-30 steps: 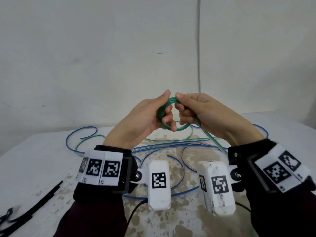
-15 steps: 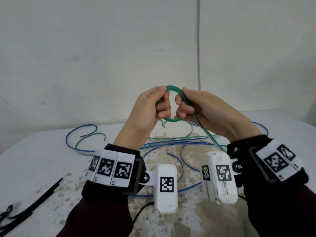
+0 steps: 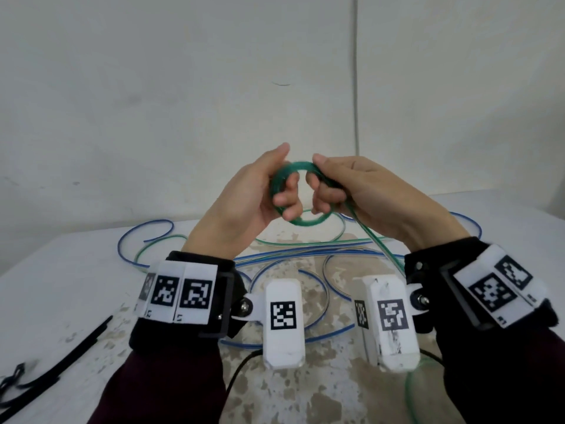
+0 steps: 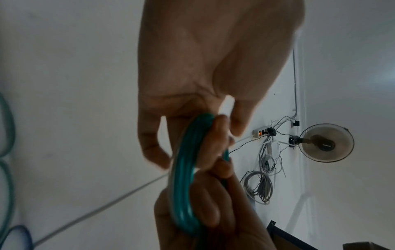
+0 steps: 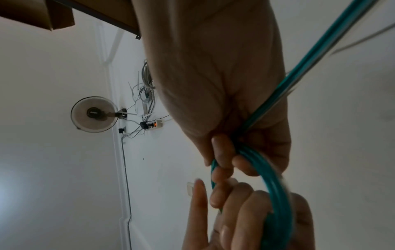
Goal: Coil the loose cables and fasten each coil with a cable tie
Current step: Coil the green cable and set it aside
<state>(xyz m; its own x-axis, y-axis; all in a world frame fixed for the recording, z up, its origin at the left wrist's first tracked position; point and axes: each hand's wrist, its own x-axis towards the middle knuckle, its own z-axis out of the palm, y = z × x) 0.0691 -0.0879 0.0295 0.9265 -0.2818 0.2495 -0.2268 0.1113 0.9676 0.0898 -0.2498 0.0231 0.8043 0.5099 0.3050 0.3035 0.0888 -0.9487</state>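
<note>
Both hands have dropped a little toward the frame centre since half a second ago, and the coil (image 3: 298, 194) has turned so its ring faces the head camera more openly. Left hand (image 3: 256, 194) curls its fingers through the coil's left side with the thumb up, while right hand (image 3: 360, 194) pinches the top right of the ring, the green tail (image 3: 371, 237) running down toward the lower right (blurred there). Blue cables (image 3: 305, 258) loop over the table (image 3: 61, 289) at mid frame, and black ties (image 3: 61, 359) lie at lower left
</note>
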